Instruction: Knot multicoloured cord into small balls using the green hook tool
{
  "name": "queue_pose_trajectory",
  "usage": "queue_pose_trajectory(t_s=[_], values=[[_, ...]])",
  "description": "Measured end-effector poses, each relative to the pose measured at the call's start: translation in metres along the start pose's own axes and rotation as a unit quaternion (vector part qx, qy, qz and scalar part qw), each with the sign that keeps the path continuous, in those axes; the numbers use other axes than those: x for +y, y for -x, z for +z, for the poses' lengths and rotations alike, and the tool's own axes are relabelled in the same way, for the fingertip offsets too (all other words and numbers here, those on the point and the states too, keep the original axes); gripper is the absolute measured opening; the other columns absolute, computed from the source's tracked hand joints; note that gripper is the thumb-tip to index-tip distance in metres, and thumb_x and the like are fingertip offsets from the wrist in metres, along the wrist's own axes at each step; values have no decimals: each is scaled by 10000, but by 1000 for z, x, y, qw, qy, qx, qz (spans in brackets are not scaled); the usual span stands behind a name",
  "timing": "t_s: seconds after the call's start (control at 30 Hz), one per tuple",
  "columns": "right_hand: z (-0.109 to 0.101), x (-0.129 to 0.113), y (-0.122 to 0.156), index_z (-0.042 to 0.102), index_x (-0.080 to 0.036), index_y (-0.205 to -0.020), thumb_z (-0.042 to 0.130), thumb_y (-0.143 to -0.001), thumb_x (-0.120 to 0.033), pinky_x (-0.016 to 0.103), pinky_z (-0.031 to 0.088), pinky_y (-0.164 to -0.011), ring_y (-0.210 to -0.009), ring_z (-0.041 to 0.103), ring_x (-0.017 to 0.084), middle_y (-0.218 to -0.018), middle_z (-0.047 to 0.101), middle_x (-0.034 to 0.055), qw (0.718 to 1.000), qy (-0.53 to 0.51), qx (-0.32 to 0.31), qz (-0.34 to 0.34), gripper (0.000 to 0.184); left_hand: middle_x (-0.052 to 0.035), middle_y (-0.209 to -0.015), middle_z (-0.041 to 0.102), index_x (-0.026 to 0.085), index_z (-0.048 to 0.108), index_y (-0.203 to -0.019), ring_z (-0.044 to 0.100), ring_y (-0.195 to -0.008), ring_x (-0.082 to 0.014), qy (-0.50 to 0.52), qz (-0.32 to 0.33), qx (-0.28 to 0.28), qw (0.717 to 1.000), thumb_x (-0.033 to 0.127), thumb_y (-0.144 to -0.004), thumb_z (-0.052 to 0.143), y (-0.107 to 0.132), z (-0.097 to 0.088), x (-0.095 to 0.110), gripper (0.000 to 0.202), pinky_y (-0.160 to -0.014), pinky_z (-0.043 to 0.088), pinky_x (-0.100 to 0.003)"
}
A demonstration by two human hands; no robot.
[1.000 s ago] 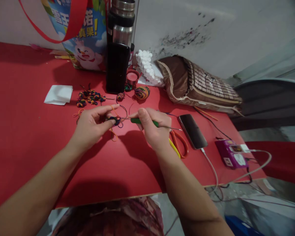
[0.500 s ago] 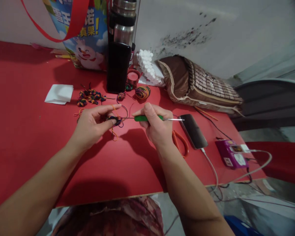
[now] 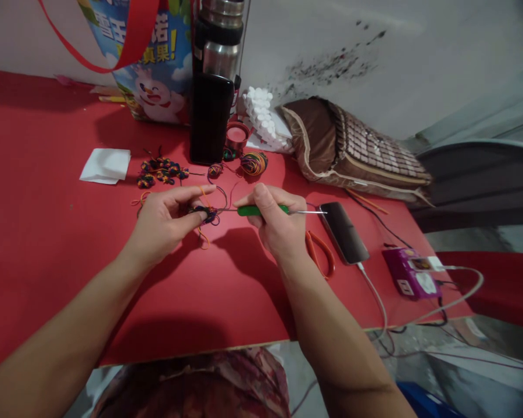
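My left hand (image 3: 168, 223) pinches a small dark crocheted piece (image 3: 208, 215) of multicoloured yarn between thumb and fingers, with an orange strand running over the raised index finger. My right hand (image 3: 281, 223) is closed around the green handle of a crochet hook (image 3: 261, 210). One thin metal end points left and meets the yarn piece; the other sticks out to the right. Loose loops of yarn hang below the piece. Just beyond my hands lie a cluster of small multicoloured yarn pieces (image 3: 163, 171) and a wound yarn ball (image 3: 253, 165).
On the red table (image 3: 192, 302) lie a folded white paper (image 3: 106, 165), orange-handled pliers or scissors (image 3: 322, 255), a phone on a cable (image 3: 343, 232) and a purple box (image 3: 409, 273). A black phone (image 3: 211, 119) stands upright before a metal flask (image 3: 221, 58). A brown cushion (image 3: 357, 142) sits back right.
Both hands keep nearly the same pose, and the hook's tip stays at the yarn piece. The whole view has shifted very slightly.
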State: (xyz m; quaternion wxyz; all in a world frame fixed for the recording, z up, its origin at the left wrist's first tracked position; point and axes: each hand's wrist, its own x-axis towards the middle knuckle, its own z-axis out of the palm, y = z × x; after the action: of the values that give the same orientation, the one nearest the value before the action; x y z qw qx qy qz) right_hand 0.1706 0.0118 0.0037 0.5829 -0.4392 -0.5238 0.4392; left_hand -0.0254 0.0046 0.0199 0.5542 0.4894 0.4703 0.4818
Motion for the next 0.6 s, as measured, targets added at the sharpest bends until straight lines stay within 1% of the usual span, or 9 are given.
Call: queue_pose_trajectory(t_s=[0.2,0.4,0.6], values=[[0,1,0,870,-242,-718,798,-947,-606,286,342,-468,-456,411,87,-517,576,-13,1000,-14,-1,-2,436,7,-754,646,174,902,-1122,636,-664,-127,4,0,-4,1000,148,-747,854,0,-1,-2,379,-608,641,-258],[-1,4,-1,876,-230,-744,816,-931,-615,262,354,-447,-437,427,76,-502,582,-27,1000,-17,-11,-16,432,12,-760,638,162,898,-1158,622,-648,-113,6,-8,1,1000,155,-740,856,1,0,-1,420,-576,643,-245],[-1,1,1,872,-234,-746,780,-978,-575,254,394,-455,-444,467,74,-561,662,-17,998,23,-14,-49,422,8,-780,637,157,894,-1183,642,-645,-122,4,-6,-1,1000,162,-730,860,1,1,-4,454,-560,662,-265]])
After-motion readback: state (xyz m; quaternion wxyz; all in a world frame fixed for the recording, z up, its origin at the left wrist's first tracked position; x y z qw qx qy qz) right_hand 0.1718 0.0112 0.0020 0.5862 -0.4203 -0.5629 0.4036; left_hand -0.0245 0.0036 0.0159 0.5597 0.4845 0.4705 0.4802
